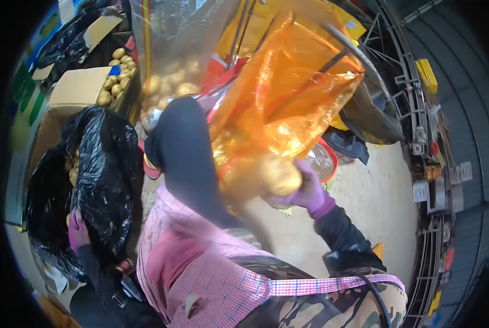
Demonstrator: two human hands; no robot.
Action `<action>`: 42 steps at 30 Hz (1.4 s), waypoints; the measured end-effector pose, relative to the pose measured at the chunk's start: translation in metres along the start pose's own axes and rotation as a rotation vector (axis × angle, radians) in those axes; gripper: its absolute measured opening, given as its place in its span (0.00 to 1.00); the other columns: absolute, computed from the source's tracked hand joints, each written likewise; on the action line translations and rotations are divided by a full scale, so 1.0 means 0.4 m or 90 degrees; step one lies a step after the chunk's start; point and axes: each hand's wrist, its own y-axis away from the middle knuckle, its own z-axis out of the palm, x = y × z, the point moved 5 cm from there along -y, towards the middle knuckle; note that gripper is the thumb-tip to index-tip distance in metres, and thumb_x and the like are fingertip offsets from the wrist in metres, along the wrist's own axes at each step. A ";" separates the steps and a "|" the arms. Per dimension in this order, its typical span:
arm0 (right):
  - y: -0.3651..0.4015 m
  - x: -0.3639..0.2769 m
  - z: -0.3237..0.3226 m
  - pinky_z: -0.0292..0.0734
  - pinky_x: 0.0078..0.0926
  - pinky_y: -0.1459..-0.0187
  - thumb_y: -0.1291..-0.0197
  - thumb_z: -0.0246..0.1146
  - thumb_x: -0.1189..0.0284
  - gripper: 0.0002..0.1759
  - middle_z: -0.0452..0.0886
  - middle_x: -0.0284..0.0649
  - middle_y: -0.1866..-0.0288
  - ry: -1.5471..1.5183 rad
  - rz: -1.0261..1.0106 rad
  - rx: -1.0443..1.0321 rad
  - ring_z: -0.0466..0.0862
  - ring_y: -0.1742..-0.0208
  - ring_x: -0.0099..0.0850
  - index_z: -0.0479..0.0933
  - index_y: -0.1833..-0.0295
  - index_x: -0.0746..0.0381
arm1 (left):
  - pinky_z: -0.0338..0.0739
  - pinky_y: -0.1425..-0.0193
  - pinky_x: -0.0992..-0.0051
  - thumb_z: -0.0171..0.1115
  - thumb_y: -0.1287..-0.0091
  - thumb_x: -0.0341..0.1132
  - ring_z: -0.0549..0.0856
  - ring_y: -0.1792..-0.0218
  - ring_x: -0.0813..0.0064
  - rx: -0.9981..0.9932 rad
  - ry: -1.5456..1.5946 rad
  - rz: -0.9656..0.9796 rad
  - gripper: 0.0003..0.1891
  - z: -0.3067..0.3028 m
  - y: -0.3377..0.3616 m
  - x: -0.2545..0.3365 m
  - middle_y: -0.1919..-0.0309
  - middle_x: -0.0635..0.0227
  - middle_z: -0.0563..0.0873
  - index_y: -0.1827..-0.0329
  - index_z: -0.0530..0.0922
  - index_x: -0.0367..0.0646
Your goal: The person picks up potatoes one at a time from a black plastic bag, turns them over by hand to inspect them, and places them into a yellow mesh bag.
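Observation:
My right hand [309,192], in a purple glove, is closed round a potato [281,176] beside the lower part of an orange plastic bag [272,104]. My left hand [78,229], also in a purple glove, is at the opening of a black plastic bag [105,169]. A potato-coloured edge shows by its fingers, mostly hidden. Potatoes [74,169] lie inside the black bag. The orange bag looks propped open on metal rods, and more potatoes show blurred through its lower part.
A clear bag of potatoes [171,85] stands beyond my knee. Upper left, a cardboard box [78,90] sits by more potatoes [119,76]. A red-rimmed bucket [326,161] is behind my right hand. Metal racking [416,126] runs along the right.

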 end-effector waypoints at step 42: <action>-1.402 0.654 0.588 0.80 0.25 0.61 0.32 0.61 0.65 0.16 0.81 0.38 0.60 0.729 0.525 -0.422 0.82 0.61 0.26 0.75 0.44 0.62 | 0.81 0.51 0.65 0.59 0.34 0.36 0.86 0.56 0.60 0.132 0.184 0.034 0.17 -0.069 0.132 0.366 0.57 0.58 0.86 0.42 0.80 0.49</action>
